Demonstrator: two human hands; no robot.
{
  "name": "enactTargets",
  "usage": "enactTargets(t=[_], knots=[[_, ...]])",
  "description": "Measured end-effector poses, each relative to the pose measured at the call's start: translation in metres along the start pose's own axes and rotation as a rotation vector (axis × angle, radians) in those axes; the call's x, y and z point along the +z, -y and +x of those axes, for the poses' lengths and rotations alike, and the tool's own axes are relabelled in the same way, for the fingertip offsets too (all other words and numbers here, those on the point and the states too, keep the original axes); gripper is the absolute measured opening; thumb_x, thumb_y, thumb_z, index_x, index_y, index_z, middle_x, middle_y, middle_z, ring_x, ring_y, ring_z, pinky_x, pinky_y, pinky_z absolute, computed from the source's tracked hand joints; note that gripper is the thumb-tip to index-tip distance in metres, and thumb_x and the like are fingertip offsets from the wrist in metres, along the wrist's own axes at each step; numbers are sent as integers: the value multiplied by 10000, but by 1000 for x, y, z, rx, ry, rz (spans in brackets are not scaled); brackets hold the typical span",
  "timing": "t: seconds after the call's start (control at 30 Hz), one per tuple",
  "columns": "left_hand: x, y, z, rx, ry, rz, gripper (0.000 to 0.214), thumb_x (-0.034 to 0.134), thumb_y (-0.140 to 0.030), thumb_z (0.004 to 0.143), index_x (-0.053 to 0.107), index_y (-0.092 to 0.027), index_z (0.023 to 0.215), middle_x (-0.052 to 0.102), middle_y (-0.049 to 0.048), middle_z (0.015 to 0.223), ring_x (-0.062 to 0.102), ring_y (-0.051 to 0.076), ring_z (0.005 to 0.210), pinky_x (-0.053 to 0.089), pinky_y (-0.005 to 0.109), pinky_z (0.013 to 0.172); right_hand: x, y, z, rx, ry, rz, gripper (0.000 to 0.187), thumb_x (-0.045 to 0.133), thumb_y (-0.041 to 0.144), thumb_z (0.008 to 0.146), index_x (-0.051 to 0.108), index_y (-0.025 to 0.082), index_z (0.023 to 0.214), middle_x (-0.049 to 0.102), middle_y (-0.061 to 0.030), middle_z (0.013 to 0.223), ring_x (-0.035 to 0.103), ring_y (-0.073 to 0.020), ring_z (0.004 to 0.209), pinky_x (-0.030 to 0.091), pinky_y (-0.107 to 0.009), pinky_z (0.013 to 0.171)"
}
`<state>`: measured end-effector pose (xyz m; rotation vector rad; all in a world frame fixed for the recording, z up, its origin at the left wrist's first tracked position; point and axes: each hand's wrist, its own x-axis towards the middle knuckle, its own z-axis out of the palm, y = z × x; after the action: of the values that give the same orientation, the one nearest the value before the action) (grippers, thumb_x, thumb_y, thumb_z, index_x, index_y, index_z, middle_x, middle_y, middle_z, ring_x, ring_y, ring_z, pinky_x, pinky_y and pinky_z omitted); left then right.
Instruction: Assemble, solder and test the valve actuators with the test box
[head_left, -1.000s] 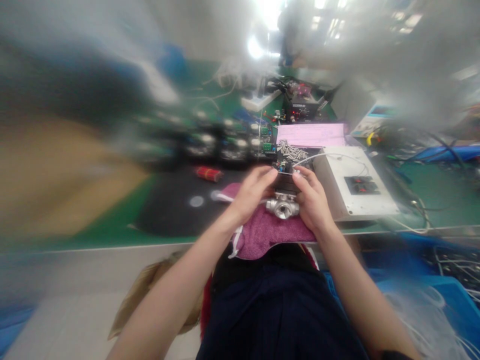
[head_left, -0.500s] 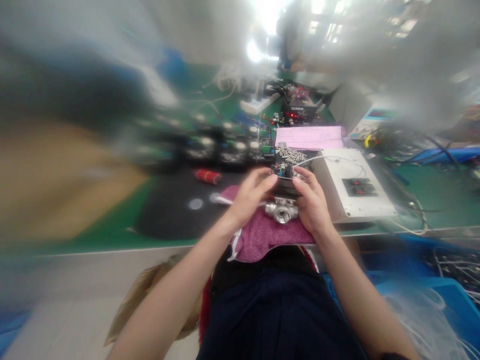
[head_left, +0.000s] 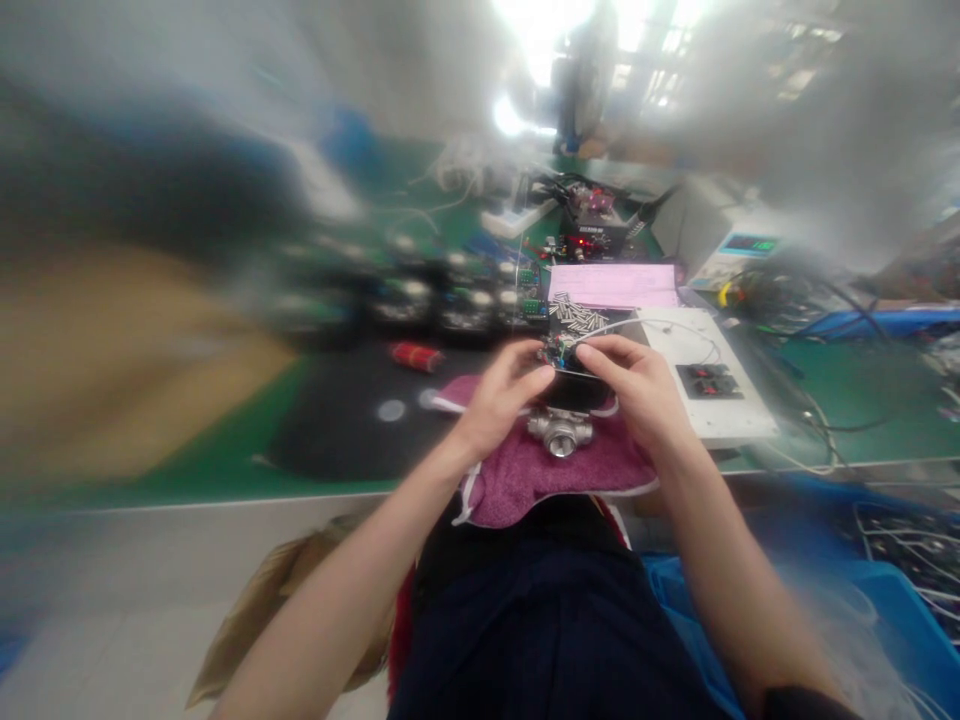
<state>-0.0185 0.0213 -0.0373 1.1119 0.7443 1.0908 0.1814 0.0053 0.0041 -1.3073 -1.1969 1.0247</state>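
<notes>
In front of me an open black actuator housing (head_left: pixel 574 390) sits on a steel valve body (head_left: pixel 561 434), which lies on a purple cloth (head_left: pixel 517 485). Wires and a circuit board (head_left: pixel 556 352) show at the housing's top. My left hand (head_left: pixel 510 390) grips the housing's left side, thumb at the near edge and fingers behind. My right hand (head_left: pixel 634 380) is at the top right of the housing, thumb and fingers closed together by a dark part on the board. What they pinch is hidden.
Behind the housing is a pile of metal pins (head_left: pixel 576 316). A white box (head_left: pixel 697 350) with black-and-red terminals stands right, a white cable running from it. Similar black units (head_left: pixel 465 300) line the left, near a red roll (head_left: pixel 417 356). A pink paper (head_left: pixel 611 284) lies behind.
My right hand has left the housing's right side, its fingertips now over the board at the top. The left hand keeps its grip. The view has shifted slightly.
</notes>
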Motion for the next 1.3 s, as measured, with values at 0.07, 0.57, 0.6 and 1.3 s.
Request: enactTargets(t=[0.07, 0.57, 0.6, 1.3], knots=[[0, 0, 0, 4, 5, 7, 518, 786, -473, 911, 642, -221, 1341, 686, 103, 1389, 657, 288, 1279, 551, 387, 1038, -2, 1, 2, 16, 19, -15, 371, 895, 562, 795, 847, 252, 992, 812, -35, 965, 692, -209, 814, 566, -366, 724], [-1, -1, 1, 18, 20, 34, 528, 793, -483, 908, 635, -213, 1333, 678, 106, 1390, 648, 291, 1282, 537, 393, 1056, 1, 5, -2, -132, -1, -103, 233, 858, 498, 865, 870, 270, 913, 784, -39, 974, 693, -238, 933, 556, -421, 878], [-1, -1, 1, 16, 24, 33, 532, 793, -483, 909, 631, -212, 1337, 677, 107, 1390, 654, 288, 1269, 543, 389, 1043, 1, 6, -2, -133, -4, -108, 229, 860, 493, 864, 871, 269, 910, 783, -41, 970, 693, -238, 931, 555, -417, 868], [-4, 3, 2, 30, 45, 84, 597, 782, -507, 921, 589, -194, 1392, 666, 118, 1399, 681, 268, 1214, 563, 370, 1000, -4, 2, 0, -150, 52, -137, 235, 843, 469, 887, 874, 256, 982, 777, -40, 1001, 685, -223, 972, 520, -388, 902]])
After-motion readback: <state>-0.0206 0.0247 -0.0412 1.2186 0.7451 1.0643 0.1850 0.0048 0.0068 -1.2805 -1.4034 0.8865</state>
